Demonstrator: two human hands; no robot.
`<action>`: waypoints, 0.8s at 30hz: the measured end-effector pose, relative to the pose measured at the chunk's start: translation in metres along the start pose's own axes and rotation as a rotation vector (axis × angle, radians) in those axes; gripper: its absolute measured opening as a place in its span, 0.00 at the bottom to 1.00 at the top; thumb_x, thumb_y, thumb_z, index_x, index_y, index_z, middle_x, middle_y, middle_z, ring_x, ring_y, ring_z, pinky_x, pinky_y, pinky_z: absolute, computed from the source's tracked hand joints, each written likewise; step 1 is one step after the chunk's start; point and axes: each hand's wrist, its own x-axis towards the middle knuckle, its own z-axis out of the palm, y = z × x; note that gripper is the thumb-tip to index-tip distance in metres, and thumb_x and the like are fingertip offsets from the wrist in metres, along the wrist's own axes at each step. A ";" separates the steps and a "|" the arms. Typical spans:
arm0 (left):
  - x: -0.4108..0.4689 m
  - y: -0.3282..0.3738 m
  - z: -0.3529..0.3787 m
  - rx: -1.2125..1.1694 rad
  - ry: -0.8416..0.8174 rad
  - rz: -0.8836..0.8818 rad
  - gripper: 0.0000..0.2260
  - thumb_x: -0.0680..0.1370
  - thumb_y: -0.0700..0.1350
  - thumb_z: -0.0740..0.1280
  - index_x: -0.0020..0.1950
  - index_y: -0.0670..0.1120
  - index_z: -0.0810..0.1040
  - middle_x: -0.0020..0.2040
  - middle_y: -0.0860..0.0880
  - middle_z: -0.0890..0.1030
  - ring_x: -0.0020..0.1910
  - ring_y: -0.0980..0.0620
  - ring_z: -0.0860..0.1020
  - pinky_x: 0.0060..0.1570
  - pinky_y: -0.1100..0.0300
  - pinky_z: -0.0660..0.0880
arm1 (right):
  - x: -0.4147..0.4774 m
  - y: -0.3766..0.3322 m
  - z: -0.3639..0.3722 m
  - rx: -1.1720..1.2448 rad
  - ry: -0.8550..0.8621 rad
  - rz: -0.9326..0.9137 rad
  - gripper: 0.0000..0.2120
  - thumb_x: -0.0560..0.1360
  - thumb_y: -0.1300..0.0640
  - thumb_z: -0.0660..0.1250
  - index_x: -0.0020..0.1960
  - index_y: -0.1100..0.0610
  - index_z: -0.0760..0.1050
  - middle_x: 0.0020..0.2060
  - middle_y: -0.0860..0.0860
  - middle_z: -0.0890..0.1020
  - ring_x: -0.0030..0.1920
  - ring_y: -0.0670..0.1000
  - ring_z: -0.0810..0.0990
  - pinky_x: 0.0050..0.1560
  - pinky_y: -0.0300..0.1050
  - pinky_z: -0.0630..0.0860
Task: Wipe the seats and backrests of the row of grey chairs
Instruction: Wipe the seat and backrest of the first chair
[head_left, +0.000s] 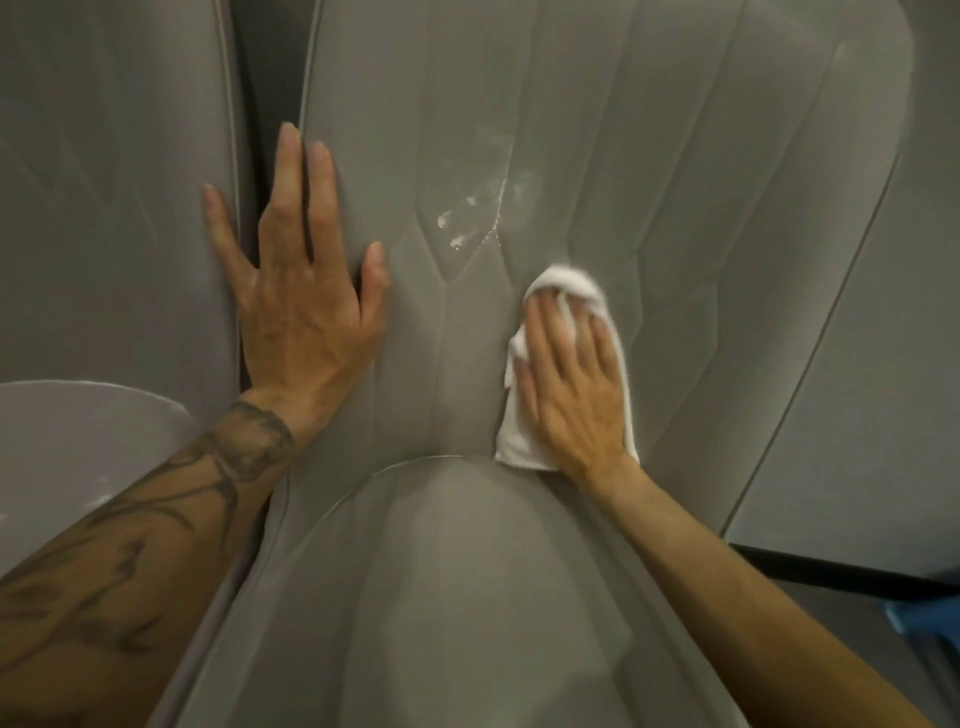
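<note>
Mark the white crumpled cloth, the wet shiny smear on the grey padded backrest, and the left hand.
white crumpled cloth (566, 285): head view, bunched upper end left uncovered.
wet shiny smear (467, 218): head view, white droplets in its middle.
left hand (306, 312): head view, back of the hand.

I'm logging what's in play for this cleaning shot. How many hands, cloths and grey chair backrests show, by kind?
Hands: 2, the left hand and the right hand
White cloth: 1
Grey backrests: 2 clear, the middle backrest and the left backrest; the grey surface at far right may be a third, which I cannot tell
Total: 5
</note>
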 end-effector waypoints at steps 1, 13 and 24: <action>0.000 0.000 0.000 0.003 0.006 -0.001 0.29 0.87 0.54 0.53 0.84 0.40 0.56 0.84 0.40 0.58 0.84 0.50 0.56 0.79 0.31 0.52 | 0.018 0.005 0.001 -0.005 0.061 0.094 0.30 0.87 0.51 0.53 0.84 0.59 0.47 0.84 0.53 0.49 0.84 0.54 0.51 0.84 0.53 0.44; -0.001 0.002 0.000 0.014 0.009 0.004 0.29 0.86 0.55 0.53 0.84 0.40 0.56 0.84 0.40 0.59 0.84 0.48 0.57 0.79 0.31 0.52 | -0.016 -0.017 0.005 0.005 -0.016 0.100 0.30 0.88 0.50 0.50 0.84 0.57 0.43 0.84 0.53 0.53 0.84 0.53 0.54 0.84 0.51 0.42; 0.000 0.001 0.001 0.018 0.022 0.010 0.29 0.86 0.54 0.53 0.84 0.40 0.56 0.84 0.39 0.59 0.83 0.51 0.56 0.79 0.32 0.52 | 0.001 -0.029 0.001 0.018 0.062 0.206 0.30 0.86 0.50 0.50 0.84 0.58 0.44 0.83 0.53 0.51 0.84 0.49 0.40 0.84 0.50 0.42</action>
